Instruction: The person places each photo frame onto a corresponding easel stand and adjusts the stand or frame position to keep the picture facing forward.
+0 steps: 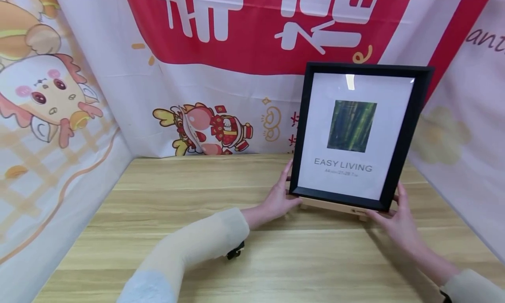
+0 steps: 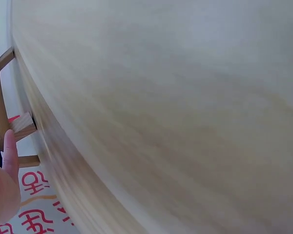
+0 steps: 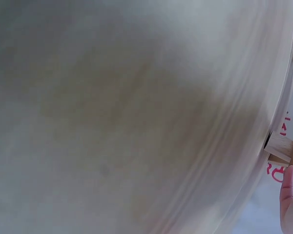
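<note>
A black picture frame (image 1: 388, 132) with a white "EASY LIVING" print leans back on a small wooden easel (image 1: 331, 205) at the table's right side. My left hand (image 1: 278, 201) grips the easel's left end, thumb at the front of the ledge and fingers reaching behind. At the other end, my right hand (image 1: 400, 226) holds the ledge's right corner in the same way. Both wrist views show the easel's short legs (image 2: 22, 126) and a thumb (image 3: 287, 190) against the ledge. The frame hides most of the easel and some of the fingers.
The wood-grain table (image 1: 189, 184) extends to the left and in front of the easel. A printed cloth (image 1: 221, 83) hangs behind, close to the frame's back. More cloth hangs along the left (image 1: 87, 132) and right (image 1: 453, 176) sides.
</note>
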`<move>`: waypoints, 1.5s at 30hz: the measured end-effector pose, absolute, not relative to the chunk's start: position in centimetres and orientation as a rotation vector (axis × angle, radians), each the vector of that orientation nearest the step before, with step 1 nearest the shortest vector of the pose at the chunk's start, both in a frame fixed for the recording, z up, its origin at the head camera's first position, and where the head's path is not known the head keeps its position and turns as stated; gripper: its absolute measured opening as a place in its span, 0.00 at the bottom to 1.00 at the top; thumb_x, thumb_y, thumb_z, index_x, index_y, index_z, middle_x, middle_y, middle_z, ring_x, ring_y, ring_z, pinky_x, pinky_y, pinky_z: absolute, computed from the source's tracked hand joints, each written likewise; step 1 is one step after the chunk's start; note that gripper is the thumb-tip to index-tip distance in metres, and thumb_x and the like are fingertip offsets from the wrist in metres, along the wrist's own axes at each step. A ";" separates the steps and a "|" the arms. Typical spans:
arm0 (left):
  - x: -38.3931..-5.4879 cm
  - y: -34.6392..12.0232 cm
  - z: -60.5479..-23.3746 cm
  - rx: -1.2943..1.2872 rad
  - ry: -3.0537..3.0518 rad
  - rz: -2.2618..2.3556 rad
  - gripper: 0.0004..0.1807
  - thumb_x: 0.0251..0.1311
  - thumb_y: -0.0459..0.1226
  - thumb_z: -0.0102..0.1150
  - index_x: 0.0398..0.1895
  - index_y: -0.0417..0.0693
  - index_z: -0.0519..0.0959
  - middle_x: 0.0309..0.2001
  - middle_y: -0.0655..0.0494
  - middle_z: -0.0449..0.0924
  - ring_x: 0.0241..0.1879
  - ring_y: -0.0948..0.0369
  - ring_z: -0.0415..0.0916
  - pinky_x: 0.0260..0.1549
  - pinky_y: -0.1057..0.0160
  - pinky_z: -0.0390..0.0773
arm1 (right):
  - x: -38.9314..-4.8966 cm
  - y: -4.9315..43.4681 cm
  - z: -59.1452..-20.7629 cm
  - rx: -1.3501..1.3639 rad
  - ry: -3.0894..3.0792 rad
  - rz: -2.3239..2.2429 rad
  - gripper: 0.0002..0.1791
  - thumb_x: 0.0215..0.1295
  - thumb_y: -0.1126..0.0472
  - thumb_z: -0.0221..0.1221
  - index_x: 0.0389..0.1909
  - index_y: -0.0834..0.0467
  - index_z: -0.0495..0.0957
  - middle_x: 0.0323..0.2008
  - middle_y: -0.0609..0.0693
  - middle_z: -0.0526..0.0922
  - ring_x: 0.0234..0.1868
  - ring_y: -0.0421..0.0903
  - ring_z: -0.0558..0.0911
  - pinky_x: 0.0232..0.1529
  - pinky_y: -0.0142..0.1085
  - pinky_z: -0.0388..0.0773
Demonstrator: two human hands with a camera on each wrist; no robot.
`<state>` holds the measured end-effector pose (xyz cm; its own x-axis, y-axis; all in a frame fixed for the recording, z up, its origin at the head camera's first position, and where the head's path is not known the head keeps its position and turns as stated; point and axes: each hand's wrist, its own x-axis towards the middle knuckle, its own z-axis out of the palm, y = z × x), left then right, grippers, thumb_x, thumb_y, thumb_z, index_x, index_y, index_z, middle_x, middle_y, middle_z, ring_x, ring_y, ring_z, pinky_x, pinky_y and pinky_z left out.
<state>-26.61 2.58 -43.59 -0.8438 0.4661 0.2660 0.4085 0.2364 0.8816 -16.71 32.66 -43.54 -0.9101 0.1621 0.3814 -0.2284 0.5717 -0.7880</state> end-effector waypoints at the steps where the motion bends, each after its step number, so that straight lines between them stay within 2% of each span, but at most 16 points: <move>1: -26.6 2.4 -43.6 0.861 2.428 1.711 0.68 0.48 0.22 0.69 0.76 0.79 0.33 0.67 0.39 0.61 0.45 0.49 0.79 0.39 0.66 0.82 | -16.8 32.5 -43.6 0.060 -2.392 1.290 0.61 0.54 0.73 0.68 0.77 0.49 0.36 0.60 0.69 0.58 0.46 0.57 0.73 0.32 0.20 0.76; 6: -26.6 1.4 -43.7 0.857 2.421 1.738 0.68 0.48 0.20 0.68 0.76 0.79 0.34 0.67 0.37 0.61 0.48 0.47 0.78 0.42 0.63 0.82 | -17.3 31.7 -43.6 0.086 -2.393 1.312 0.61 0.54 0.75 0.67 0.77 0.50 0.35 0.57 0.73 0.59 0.40 0.65 0.77 0.30 0.22 0.78; 9: -26.5 0.7 -43.7 0.839 2.426 1.742 0.68 0.48 0.20 0.68 0.75 0.80 0.34 0.67 0.38 0.61 0.49 0.46 0.78 0.43 0.65 0.81 | -17.5 31.1 -43.5 0.085 -2.405 1.321 0.61 0.54 0.74 0.67 0.77 0.50 0.33 0.57 0.74 0.59 0.41 0.67 0.76 0.31 0.20 0.77; 17: -26.6 -1.3 -43.7 0.795 2.451 1.753 0.67 0.48 0.21 0.68 0.76 0.78 0.35 0.65 0.37 0.62 0.50 0.45 0.77 0.45 0.61 0.81 | -18.1 29.2 -43.3 0.091 -2.428 1.376 0.62 0.56 0.73 0.67 0.77 0.45 0.32 0.60 0.74 0.58 0.49 0.68 0.72 0.34 0.17 0.73; 29: -26.4 -4.6 -43.5 0.680 2.537 1.691 0.66 0.52 0.26 0.69 0.75 0.81 0.32 0.69 0.38 0.58 0.61 0.45 0.67 0.53 0.55 0.77 | -19.5 26.8 -43.2 0.142 -2.472 1.411 0.63 0.58 0.67 0.68 0.77 0.39 0.30 0.65 0.70 0.55 0.58 0.65 0.64 0.39 0.18 0.71; 31: -26.3 -5.1 -43.5 0.658 2.549 1.684 0.66 0.52 0.26 0.69 0.74 0.83 0.31 0.69 0.39 0.57 0.62 0.45 0.66 0.54 0.55 0.76 | -19.7 26.4 -43.2 0.153 -2.471 1.412 0.63 0.57 0.67 0.68 0.77 0.39 0.30 0.65 0.69 0.56 0.59 0.64 0.64 0.41 0.21 0.74; 34: -26.2 -5.8 -43.4 0.632 2.556 1.689 0.66 0.52 0.26 0.69 0.74 0.83 0.31 0.69 0.38 0.57 0.60 0.43 0.68 0.53 0.53 0.77 | -20.0 25.7 -43.2 0.171 -2.470 1.408 0.63 0.57 0.67 0.69 0.77 0.40 0.31 0.67 0.67 0.56 0.60 0.63 0.64 0.47 0.35 0.79; 38: -26.0 -6.7 -43.4 0.585 2.562 1.699 0.67 0.52 0.26 0.69 0.73 0.86 0.31 0.69 0.36 0.57 0.58 0.41 0.70 0.52 0.52 0.77 | -20.4 24.8 -43.3 0.186 -2.469 1.421 0.63 0.56 0.67 0.69 0.77 0.40 0.31 0.66 0.66 0.58 0.62 0.61 0.63 0.53 0.53 0.74; 41: -25.9 -7.5 -43.4 0.566 2.576 1.708 0.67 0.52 0.26 0.69 0.72 0.88 0.30 0.69 0.36 0.56 0.58 0.41 0.70 0.53 0.52 0.77 | -20.8 24.1 -43.5 0.198 -2.468 1.439 0.63 0.57 0.67 0.69 0.77 0.40 0.31 0.64 0.67 0.60 0.62 0.62 0.63 0.54 0.57 0.73; 45: -25.8 -8.5 -43.5 0.542 2.596 1.711 0.68 0.51 0.26 0.69 0.72 0.87 0.30 0.70 0.35 0.55 0.59 0.40 0.69 0.53 0.52 0.77 | -21.3 23.2 -43.5 0.217 -2.474 1.437 0.62 0.57 0.69 0.68 0.77 0.41 0.32 0.62 0.69 0.61 0.59 0.64 0.68 0.53 0.56 0.75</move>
<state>-25.80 -8.49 -43.47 -0.9410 0.2745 0.1981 0.2903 0.3530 0.8895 -21.25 23.20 -43.52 -0.9519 0.0064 0.3064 -0.2630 0.4960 -0.8275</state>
